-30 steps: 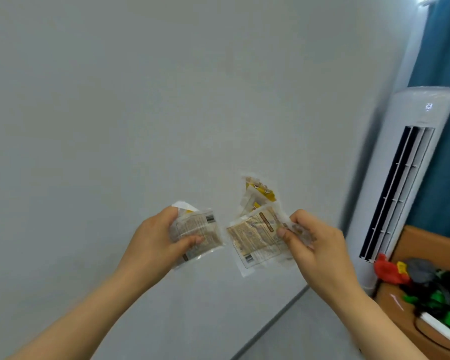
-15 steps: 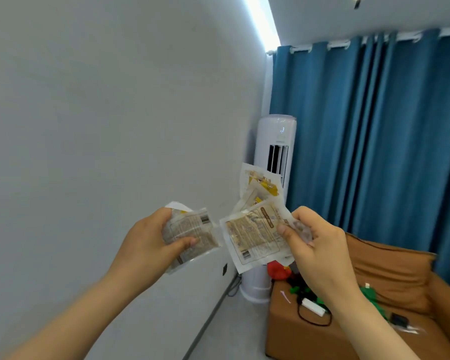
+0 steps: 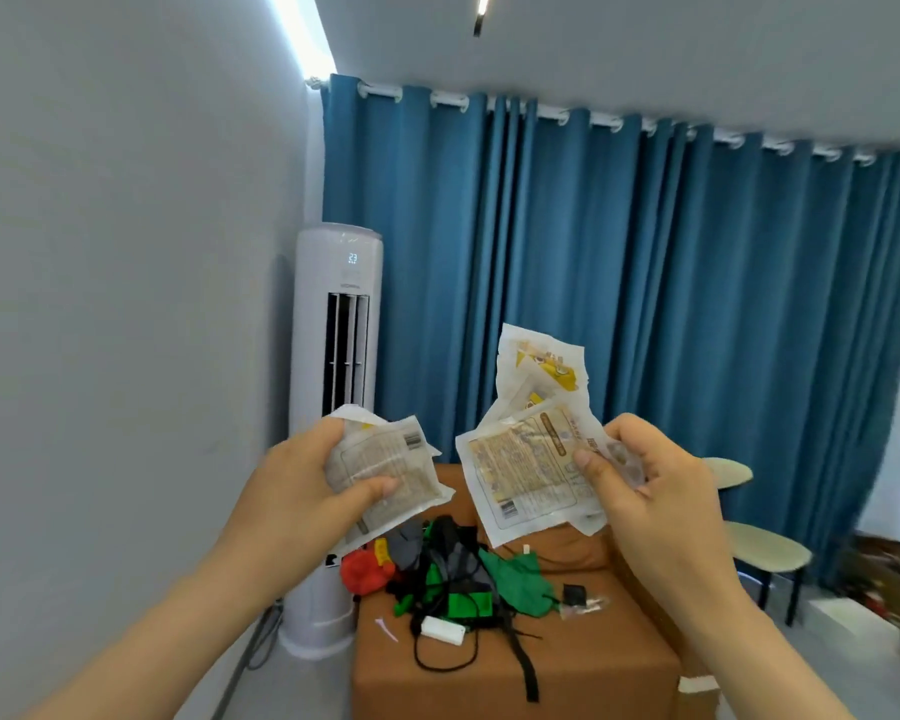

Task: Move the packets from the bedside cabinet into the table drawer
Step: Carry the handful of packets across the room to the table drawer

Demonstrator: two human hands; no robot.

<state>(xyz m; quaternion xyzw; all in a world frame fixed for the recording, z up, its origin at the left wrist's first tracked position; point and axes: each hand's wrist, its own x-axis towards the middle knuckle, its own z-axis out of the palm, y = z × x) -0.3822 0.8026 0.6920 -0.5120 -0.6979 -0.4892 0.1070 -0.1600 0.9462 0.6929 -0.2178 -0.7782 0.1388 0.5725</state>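
My left hand [image 3: 302, 491] grips a small stack of clear packets [image 3: 391, 470] with brownish contents and a barcode, thumb across the front. My right hand [image 3: 645, 491] pinches a fanned bunch of packets [image 3: 526, 470]; the front one shows printed text, the ones behind it have yellow print [image 3: 546, 366]. Both hands are held up at chest height, about a hand's width apart. Neither the bedside cabinet nor the table drawer is in view.
A white tower air conditioner [image 3: 336, 356] stands against the grey wall at left. Blue curtains [image 3: 645, 278] cover the back. A brown sofa [image 3: 489, 667] below holds red and green cloth items, cables and a white adapter. Pale green stools [image 3: 765, 548] stand at right.
My head has turned right: the wall slid left, and the curtains, air conditioner and sofa came into full view. Both hands keep the same grip on the packets.
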